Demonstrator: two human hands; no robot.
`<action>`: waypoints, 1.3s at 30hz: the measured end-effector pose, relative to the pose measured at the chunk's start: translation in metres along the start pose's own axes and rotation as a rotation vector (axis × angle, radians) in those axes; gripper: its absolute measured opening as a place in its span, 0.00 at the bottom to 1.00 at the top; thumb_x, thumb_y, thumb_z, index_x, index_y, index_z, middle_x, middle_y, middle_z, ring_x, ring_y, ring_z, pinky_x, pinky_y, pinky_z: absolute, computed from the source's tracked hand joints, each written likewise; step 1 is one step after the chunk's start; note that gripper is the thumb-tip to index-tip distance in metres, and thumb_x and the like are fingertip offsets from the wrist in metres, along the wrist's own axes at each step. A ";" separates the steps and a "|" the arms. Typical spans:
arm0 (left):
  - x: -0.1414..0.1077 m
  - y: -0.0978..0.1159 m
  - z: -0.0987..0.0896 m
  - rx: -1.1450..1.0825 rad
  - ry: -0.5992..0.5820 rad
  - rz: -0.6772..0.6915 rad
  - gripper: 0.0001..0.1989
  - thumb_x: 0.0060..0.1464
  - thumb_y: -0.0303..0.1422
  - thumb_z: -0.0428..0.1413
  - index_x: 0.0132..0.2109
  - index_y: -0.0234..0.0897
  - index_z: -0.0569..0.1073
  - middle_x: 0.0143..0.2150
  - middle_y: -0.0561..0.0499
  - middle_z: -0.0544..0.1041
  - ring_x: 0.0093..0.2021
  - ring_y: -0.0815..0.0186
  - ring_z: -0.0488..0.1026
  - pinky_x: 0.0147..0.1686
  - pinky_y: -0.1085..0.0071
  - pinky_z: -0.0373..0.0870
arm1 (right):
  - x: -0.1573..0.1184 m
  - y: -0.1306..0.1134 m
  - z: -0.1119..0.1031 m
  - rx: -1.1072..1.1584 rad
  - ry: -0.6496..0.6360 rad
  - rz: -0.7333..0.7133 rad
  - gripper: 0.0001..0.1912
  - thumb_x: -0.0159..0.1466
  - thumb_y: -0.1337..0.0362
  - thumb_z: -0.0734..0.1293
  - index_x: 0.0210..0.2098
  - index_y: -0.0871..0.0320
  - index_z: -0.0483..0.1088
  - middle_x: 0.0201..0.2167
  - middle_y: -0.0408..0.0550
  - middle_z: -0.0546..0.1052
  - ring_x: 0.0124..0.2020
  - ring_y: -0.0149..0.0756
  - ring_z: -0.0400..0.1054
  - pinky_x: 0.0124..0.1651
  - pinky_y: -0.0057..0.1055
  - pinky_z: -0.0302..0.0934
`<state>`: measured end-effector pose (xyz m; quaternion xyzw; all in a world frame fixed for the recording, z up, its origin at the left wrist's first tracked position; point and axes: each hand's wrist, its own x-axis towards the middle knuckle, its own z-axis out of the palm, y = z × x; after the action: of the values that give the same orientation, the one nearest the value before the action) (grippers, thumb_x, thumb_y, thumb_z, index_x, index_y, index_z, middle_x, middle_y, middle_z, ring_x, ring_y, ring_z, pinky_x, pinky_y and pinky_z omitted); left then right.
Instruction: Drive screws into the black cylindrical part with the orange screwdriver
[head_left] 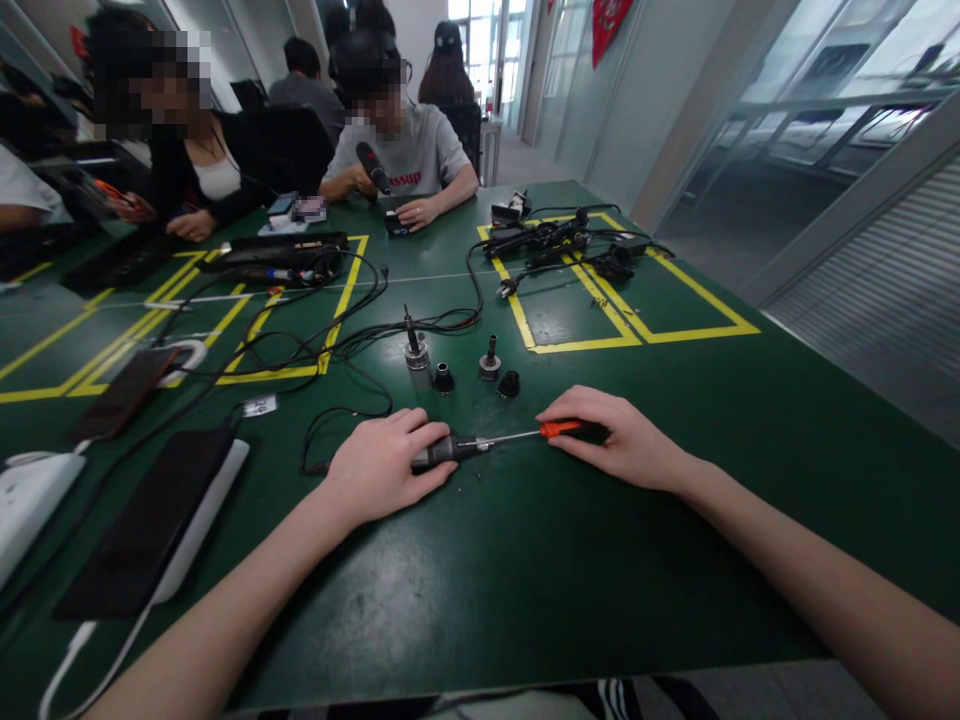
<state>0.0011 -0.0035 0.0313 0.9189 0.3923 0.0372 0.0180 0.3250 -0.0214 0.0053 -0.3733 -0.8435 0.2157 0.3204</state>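
My left hand (391, 462) is wrapped round a dark cylindrical tool body (466, 447) lying on the green table, with a black cord running out behind it. In my right hand (616, 438) is a screwdriver (561, 428) with an orange and black handle. Its metal shaft points left, and the tip meets the narrow end of the tool body; whether it sits in a screw I cannot tell. Beyond my hands stand a metal cylinder with a thin shaft (417, 360), a round metal part with a stem (490, 362) and two small black caps (443, 378). Tiny bits (460, 491) lie nearby.
Black cables (420, 322) cross the table's middle. Yellow tape (592, 345) frames a heap of black cords and adapters (555, 240). At left lie a dark phone (150, 520) and a white power strip (37, 500). Across the table, a person (409, 150) holds a black tool.
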 end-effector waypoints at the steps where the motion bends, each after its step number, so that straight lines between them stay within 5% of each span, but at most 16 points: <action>1: 0.000 0.000 0.000 -0.002 0.001 0.000 0.14 0.65 0.42 0.57 0.52 0.42 0.78 0.43 0.50 0.79 0.40 0.62 0.78 0.36 0.69 0.74 | 0.000 0.000 0.001 -0.007 0.009 -0.003 0.10 0.69 0.65 0.69 0.50 0.54 0.77 0.43 0.52 0.82 0.45 0.44 0.77 0.49 0.43 0.73; 7: 0.000 0.000 -0.001 -0.010 0.003 0.012 0.14 0.65 0.42 0.57 0.52 0.41 0.78 0.43 0.50 0.79 0.40 0.61 0.78 0.36 0.67 0.75 | 0.001 -0.002 0.004 -0.069 0.031 0.001 0.09 0.69 0.64 0.69 0.49 0.53 0.78 0.41 0.53 0.81 0.43 0.46 0.75 0.46 0.45 0.74; 15: 0.000 0.000 0.000 -0.004 0.007 0.015 0.14 0.65 0.43 0.57 0.52 0.41 0.78 0.43 0.50 0.79 0.39 0.61 0.78 0.36 0.68 0.74 | -0.001 -0.006 0.004 -0.107 -0.053 0.080 0.09 0.68 0.64 0.68 0.47 0.55 0.76 0.39 0.50 0.81 0.36 0.40 0.77 0.40 0.36 0.73; 28: -0.001 -0.001 0.000 -0.017 0.011 0.014 0.14 0.65 0.42 0.57 0.52 0.41 0.77 0.43 0.50 0.79 0.40 0.62 0.78 0.36 0.68 0.74 | 0.002 -0.011 -0.001 -0.022 -0.114 0.017 0.11 0.72 0.65 0.62 0.47 0.56 0.77 0.35 0.50 0.79 0.34 0.38 0.74 0.37 0.34 0.69; 39: 0.000 0.000 0.000 -0.025 0.006 0.012 0.14 0.65 0.42 0.57 0.52 0.41 0.78 0.43 0.49 0.79 0.40 0.62 0.78 0.36 0.69 0.74 | 0.000 -0.008 0.002 -0.020 -0.086 0.032 0.10 0.69 0.65 0.67 0.49 0.55 0.77 0.40 0.51 0.78 0.38 0.40 0.76 0.40 0.36 0.72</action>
<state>0.0005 -0.0036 0.0317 0.9209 0.3863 0.0449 0.0280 0.3198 -0.0261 0.0088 -0.3800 -0.8526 0.2284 0.2765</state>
